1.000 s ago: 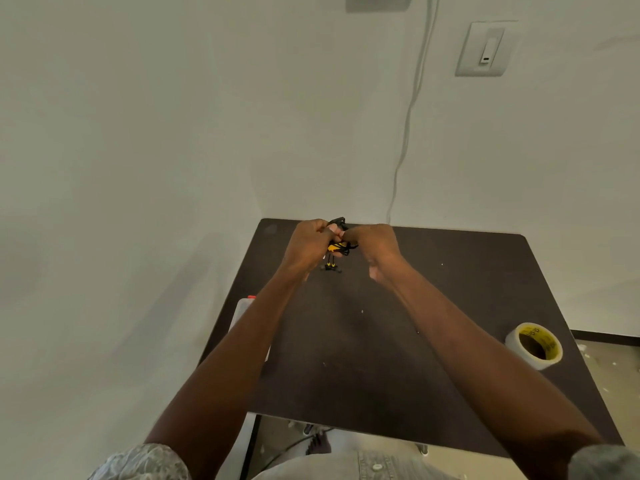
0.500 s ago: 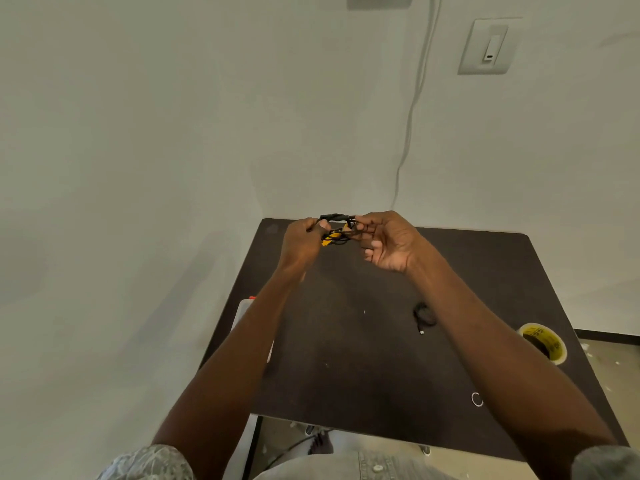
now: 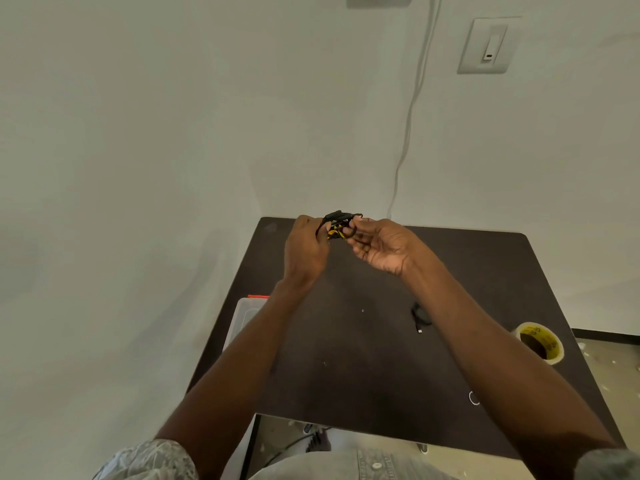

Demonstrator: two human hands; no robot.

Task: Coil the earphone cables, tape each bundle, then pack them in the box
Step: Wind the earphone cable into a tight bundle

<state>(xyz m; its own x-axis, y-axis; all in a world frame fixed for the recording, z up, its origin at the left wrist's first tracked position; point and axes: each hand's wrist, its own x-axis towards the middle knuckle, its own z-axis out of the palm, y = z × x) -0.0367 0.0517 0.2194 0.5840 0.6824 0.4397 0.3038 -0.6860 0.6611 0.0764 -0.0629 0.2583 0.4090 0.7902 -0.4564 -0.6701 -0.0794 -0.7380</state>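
Note:
A small black and yellow earphone cable bundle (image 3: 337, 227) is held up above the far edge of the dark table (image 3: 363, 358). My left hand (image 3: 304, 249) grips its left side with curled fingers. My right hand (image 3: 384, 245), palm up, pinches its right end between thumb and fingertips. A second black earphone cable (image 3: 419, 316) lies loose on the table, partly hidden by my right forearm. The roll of tape (image 3: 540, 342) with a yellow core sits near the table's right edge. A clear plastic box (image 3: 244, 318) with a red clip stands at the table's left edge, partly behind my left forearm.
A white wall stands close behind the table, with a white cord (image 3: 408, 126) running down it and a wall switch (image 3: 488, 45) at the upper right. A small white ring (image 3: 473, 398) lies near the table's front edge. Floor shows at the right.
My right hand has turned from a fist over the bundle to palm up, pinching its end. Both hands have lifted slightly, and my forearm shifted, uncovering the loose cable on the table.

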